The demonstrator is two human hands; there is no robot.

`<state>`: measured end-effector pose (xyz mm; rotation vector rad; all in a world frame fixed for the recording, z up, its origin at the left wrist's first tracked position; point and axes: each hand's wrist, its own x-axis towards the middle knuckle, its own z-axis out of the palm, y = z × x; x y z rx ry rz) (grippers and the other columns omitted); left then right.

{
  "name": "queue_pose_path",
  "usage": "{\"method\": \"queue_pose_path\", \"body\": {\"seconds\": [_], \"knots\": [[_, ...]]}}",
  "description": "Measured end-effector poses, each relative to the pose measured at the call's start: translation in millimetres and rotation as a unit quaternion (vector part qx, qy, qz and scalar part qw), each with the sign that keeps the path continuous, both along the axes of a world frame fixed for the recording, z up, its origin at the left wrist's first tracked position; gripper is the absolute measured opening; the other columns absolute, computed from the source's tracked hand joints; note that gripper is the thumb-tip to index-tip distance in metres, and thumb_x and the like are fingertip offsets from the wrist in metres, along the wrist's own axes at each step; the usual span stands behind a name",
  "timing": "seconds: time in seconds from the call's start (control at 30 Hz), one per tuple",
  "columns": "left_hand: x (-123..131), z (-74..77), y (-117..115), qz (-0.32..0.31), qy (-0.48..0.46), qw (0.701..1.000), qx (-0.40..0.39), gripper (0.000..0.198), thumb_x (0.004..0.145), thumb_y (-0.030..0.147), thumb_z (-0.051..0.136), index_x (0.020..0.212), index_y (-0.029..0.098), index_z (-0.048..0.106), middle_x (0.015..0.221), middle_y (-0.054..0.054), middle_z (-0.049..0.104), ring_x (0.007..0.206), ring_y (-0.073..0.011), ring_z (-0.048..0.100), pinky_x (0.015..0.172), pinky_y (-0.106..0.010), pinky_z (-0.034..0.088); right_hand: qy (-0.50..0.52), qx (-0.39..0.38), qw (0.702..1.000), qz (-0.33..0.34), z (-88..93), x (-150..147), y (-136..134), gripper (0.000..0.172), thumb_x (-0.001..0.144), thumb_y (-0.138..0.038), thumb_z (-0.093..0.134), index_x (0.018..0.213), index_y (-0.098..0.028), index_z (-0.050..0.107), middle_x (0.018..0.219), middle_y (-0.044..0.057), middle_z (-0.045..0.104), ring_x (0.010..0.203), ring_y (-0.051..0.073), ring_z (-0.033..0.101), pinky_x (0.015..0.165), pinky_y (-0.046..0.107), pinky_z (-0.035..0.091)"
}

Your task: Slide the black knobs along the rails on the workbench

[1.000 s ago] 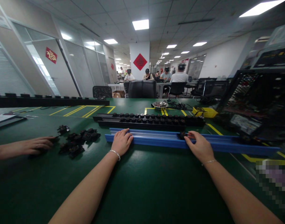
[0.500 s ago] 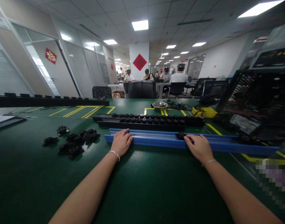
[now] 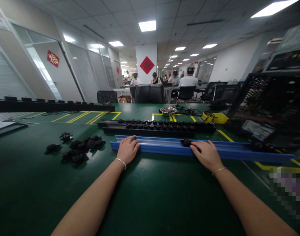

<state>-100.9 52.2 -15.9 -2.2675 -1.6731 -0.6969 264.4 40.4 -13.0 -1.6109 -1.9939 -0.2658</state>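
A long blue channel rail lies across the green table in front of me. Near its left end my left hand is closed over it, thumb on the near wall and fingers over the far side. Inside the channel, right of the middle, sits a small black part. The thumb and fingers of my right hand are closed at that part's right side, with the palm over the rail. Several similar dark parts sit in the rail's right end, blurred.
Behind the blue rail lie black rails carrying rows of black parts. Loose black parts are heaped at left. Farther back are a metal bowl, a yellow tray and a long black rail. Dark equipment stands at right.
My right hand has moved a little to the left along the blue rail, and the small black part has slid left with it. My left hand stays in place.
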Motion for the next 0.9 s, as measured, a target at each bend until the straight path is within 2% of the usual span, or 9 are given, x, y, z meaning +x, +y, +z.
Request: {"method": "queue_pose_path", "body": {"seconds": [0.2,0.9], "knots": [[0.5,0.8,-0.7,0.002,0.004,1.000,-0.002,0.035,0.092,0.038,0.034,0.097,0.024,0.065,0.128,-0.007,0.055,0.117,-0.0241,0.048,0.100,-0.043,0.035,-0.016,-0.006,1.000,0.020,0.2,-1.9,-0.1,0.042,0.088,-0.048,0.035,0.103,-0.023,0.065,0.106,0.006,0.068,0.105,0.023,0.057,0.102,0.053,0.027],[0.4,0.2,-0.1,0.005,0.005,1.000,0.000,0.035,0.092,0.039,0.034,0.097,0.024,0.065,0.129,-0.006,0.054,0.117,-0.0234,0.049,0.100,-0.043,0.035,-0.067,-0.040,0.997,0.020,-1.7,-6.5,-1.2,0.046,0.089,-0.051,0.030,0.117,-0.028,0.059,0.113,0.005,0.065,0.111,0.024,0.052,0.103,0.059,0.020]]}}
